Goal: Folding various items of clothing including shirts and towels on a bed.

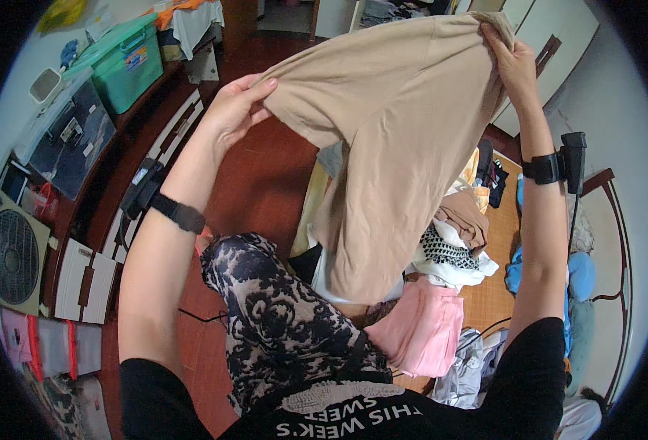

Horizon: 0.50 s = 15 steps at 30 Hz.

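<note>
A plain beige garment (397,110) is stretched out in the air in front of me. My left hand (239,110) pinches one end of it between thumb and fingers. Higher up on the right, my right hand (511,62) grips a bunched edge. The cloth spans between both hands, and a long part hangs down in the middle; whether it is a top or trousers I cannot tell. Beneath it lie a folded pink garment (423,326), a black-and-white patterned cloth (441,246) and a brown cloth (462,218).
Folded clothes lie on a woven mat (493,290) at right. Black-and-beige patterned fabric (272,308) covers my lap. Leftward stand a green lidded bin (126,66), a clear storage box (71,139) and a fan (14,253). A bed headboard (614,293) is at far right.
</note>
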Available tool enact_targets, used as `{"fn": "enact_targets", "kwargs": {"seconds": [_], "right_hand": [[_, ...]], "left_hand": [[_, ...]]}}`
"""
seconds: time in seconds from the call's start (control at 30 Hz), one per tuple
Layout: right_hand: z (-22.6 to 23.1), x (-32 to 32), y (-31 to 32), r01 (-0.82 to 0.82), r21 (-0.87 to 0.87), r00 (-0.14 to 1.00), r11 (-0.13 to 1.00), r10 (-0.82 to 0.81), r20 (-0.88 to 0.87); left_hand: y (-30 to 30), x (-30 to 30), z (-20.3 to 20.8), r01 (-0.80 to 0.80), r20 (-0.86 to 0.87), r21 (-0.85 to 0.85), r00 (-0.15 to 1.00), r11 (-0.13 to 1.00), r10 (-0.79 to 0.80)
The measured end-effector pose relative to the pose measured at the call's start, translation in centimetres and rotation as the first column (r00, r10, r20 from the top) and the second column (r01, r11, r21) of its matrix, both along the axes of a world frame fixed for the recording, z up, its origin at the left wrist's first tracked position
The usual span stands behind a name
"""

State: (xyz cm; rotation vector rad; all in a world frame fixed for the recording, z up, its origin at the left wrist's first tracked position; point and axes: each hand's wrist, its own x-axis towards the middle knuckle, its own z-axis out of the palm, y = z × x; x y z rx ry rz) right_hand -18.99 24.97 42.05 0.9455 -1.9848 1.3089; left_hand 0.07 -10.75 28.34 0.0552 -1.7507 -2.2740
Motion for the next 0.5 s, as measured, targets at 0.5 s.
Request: {"fn": "enact_targets", "kwargs": {"seconds": [0.5], "right_hand": [[0.8,8.1,23.2,0.38,0.429,0.87,0.82,-0.16,-0.466]], "left_hand": [[1.7,7.8,1.6,0.268,-0.196,-0.443,0.902,0.855,-0.385]]}}
